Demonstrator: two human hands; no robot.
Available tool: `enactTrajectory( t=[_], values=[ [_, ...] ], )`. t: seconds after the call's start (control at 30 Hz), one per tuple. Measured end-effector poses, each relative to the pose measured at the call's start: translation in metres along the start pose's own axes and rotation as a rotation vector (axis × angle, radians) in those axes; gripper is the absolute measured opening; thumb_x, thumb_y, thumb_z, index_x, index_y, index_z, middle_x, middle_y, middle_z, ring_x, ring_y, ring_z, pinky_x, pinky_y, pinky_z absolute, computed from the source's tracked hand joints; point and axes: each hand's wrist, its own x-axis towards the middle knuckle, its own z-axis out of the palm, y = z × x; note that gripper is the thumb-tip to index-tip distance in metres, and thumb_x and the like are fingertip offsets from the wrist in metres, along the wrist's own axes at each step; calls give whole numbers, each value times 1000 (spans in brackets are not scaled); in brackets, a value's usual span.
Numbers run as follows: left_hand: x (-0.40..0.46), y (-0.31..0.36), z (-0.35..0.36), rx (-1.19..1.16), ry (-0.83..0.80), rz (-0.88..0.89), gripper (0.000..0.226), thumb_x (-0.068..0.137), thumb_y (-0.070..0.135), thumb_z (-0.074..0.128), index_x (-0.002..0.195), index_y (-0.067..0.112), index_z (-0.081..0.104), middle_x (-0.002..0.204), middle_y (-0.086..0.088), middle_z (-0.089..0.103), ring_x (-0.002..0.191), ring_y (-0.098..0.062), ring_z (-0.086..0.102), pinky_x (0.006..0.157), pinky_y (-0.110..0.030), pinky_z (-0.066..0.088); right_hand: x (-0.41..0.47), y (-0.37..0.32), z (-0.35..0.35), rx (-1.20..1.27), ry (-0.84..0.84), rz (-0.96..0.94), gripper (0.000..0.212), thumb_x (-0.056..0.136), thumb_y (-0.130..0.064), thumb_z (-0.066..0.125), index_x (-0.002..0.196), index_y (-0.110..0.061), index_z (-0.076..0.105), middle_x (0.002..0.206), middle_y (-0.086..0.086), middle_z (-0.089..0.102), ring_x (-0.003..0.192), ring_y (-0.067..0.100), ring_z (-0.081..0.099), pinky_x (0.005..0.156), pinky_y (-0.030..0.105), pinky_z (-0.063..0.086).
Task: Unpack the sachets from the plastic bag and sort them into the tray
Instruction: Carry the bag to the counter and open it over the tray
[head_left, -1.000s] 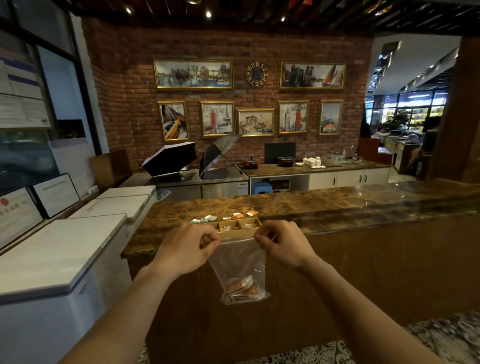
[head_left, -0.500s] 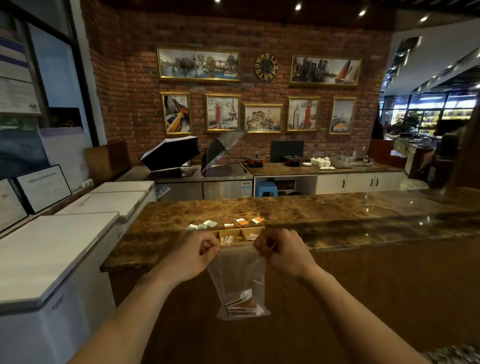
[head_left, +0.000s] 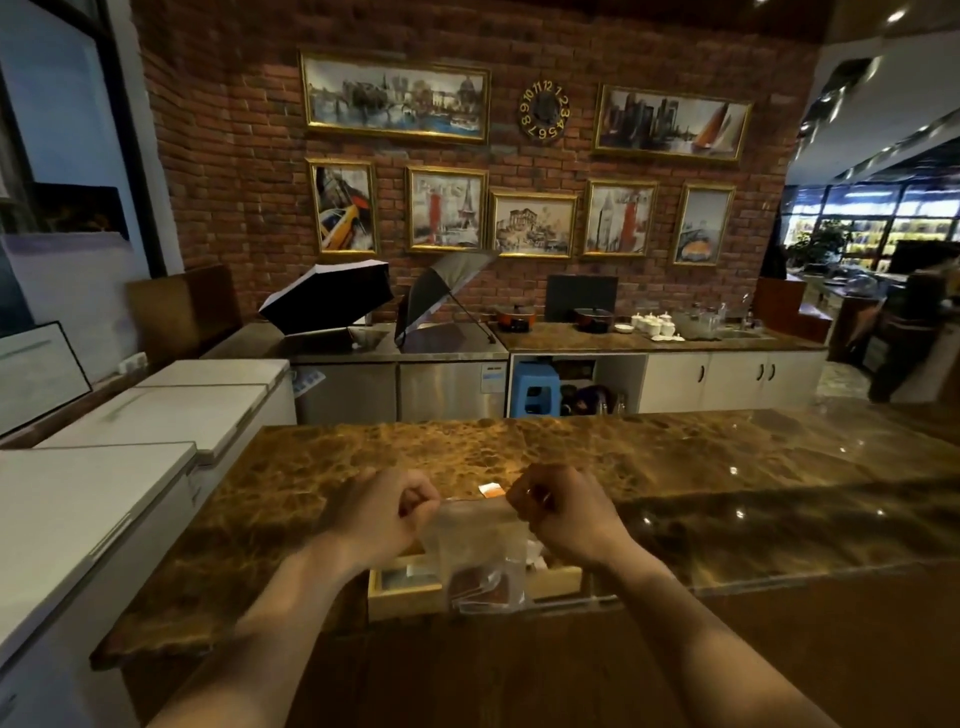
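Both hands are raised at lower centre of the frame, above the near edge of the marble counter (head_left: 675, 457). Left hand (head_left: 376, 512) is curled, thumb and fingers pinched together on the left top edge of the bag (head_left: 480, 551). Right hand (head_left: 563, 512) is likewise closed, pinching the right top edge. The bag hangs between the hands, clear plastic, mouth stretched flat between the two grips; whether it is open I cannot tell. Sachets (head_left: 480, 587), brownish, lie bunched at the bottom of the bag; count not readable. The tray (head_left: 402, 592), wooden with dividers, sits on the counter directly behind and below the bag, partly hidden by it and by both wrists. Pale items show in its left and right compartments, blurred. One loose sachet (head_left: 492, 488), orange and white, lies on the counter just beyond the hands, in the gap between them. White chest freezers (head_left: 104, 467) fill the left of the frame.
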Motion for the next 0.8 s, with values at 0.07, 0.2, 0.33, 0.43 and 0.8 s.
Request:
enactTrajectory(
  t=[0.07,0.2,0.33,0.43,0.8],
  values=[
    [26,-4,10,7,20,9,4,89,38,68,88,41,69,87,24,67,85,3,61,70,-25,56,26,16,3,20,-2,-24,26,95,-19,64,83,-41,69,94,-13,75,89,7,68,83,44,61],
    [63,2,27,29,-18,14,17,89,41,68,106,42,68,94,26,66,90,7,62,82,-28,58,70,44,4,68,-72,-14,21,93,-15,62,84,-31,72,92,-13,73,92,10,67,85,44,60],
    [95,12,43,58,-28,29,18,88,41,69,105,45,67,96,27,70,89,8,65,79,-28,59,105,64,0,130,-164,-27,23,92,-10,65,83,-31,71,92,-10,73,89,11,68,83,40,61],
    [113,18,51,75,-20,34,12,89,40,68,100,42,70,92,26,70,83,6,65,74,-30,59,128,80,1,163,-173,-58,19,92,-12,64,83,-27,72,91,-9,74,86,10,69,83,40,61],
    [147,16,80,-154,-50,-165,18,87,13,70,86,28,80,87,18,74,86,3,68,80,-16,55,159,109,36,371,24,143,15,89,-28,78,99,-20,71,98,-4,72,87,13,70,80,39,63]
  ],
)
